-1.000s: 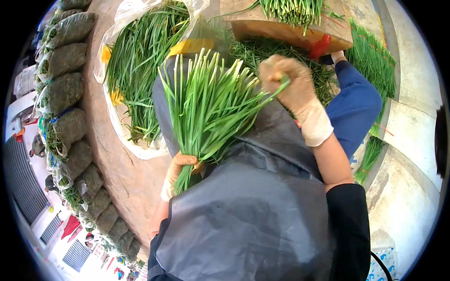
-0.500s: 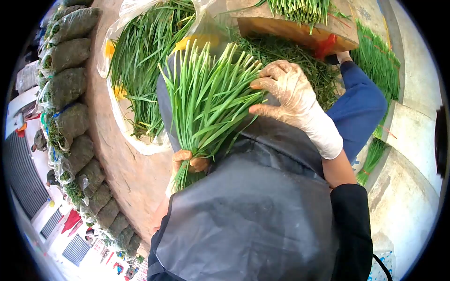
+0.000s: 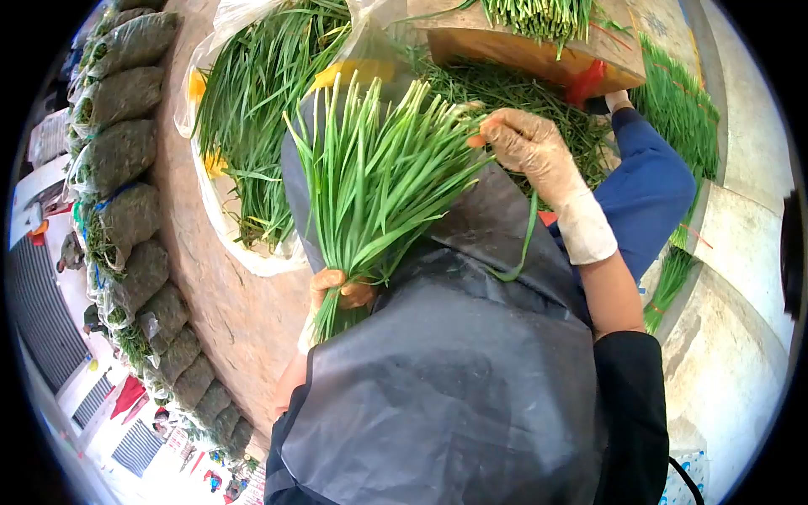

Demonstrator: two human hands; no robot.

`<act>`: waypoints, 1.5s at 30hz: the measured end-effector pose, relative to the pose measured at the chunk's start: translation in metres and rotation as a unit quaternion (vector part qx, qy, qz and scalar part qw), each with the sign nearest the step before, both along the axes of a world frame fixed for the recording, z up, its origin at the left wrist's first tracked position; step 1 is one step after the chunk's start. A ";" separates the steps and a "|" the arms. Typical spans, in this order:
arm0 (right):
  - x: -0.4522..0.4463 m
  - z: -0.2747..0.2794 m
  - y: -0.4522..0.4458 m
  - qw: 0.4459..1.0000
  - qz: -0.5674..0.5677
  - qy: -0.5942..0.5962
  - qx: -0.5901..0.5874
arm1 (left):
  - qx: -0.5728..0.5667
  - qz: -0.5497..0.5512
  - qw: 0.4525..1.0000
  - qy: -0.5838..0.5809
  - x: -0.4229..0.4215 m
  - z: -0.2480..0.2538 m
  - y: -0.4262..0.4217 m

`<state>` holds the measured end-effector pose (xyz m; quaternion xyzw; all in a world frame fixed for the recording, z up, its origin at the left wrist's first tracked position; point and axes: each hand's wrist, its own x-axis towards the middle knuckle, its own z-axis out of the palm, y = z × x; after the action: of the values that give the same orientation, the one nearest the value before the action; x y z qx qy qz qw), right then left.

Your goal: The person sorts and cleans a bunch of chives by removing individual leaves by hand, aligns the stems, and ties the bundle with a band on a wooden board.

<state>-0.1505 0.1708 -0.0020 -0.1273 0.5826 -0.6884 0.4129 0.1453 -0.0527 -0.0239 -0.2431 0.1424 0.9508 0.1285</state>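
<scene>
A fanned bunch of long green stalks has its pale cut ends up and its leafy ends down. My left hand, in a stained glove, is wrapped round the narrow lower part of the bunch. At the bunch's upper right edge is my right hand, gloved, with thumb and fingers pinched together by the stalk tips. A thin green leaf hangs below the right hand onto the dark apron; whether the fingers grip it or a stalk tip is hard to make out.
An open plastic bag of long leaves lies at the upper left. A wooden box carries more stalks, with loose cuttings below it. Tied bunches line the right side; filled sacks line the left.
My right hand first moved to the bunch with its fingers spread, then closed them at the stalk tips. A loose leaf now hangs beneath it. My left hand keeps its hold.
</scene>
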 end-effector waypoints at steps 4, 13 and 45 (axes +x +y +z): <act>-0.046 -0.041 0.034 0.990 -0.038 0.077 0.108 | 0.025 -0.003 1.000 0.018 0.002 -0.002 -0.002; 0.015 0.017 -0.020 0.755 0.073 0.622 0.195 | 0.059 -0.018 0.996 0.068 -0.005 -0.007 -0.002; -0.046 -0.051 0.032 0.651 -0.002 0.690 0.316 | 0.101 -0.034 0.987 0.118 0.006 -0.013 -0.002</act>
<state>-0.1967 0.2025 -0.0534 -0.4260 0.8822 -0.1770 -0.0940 0.1517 -0.0549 -0.0366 -0.1104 0.0678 0.9774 0.1670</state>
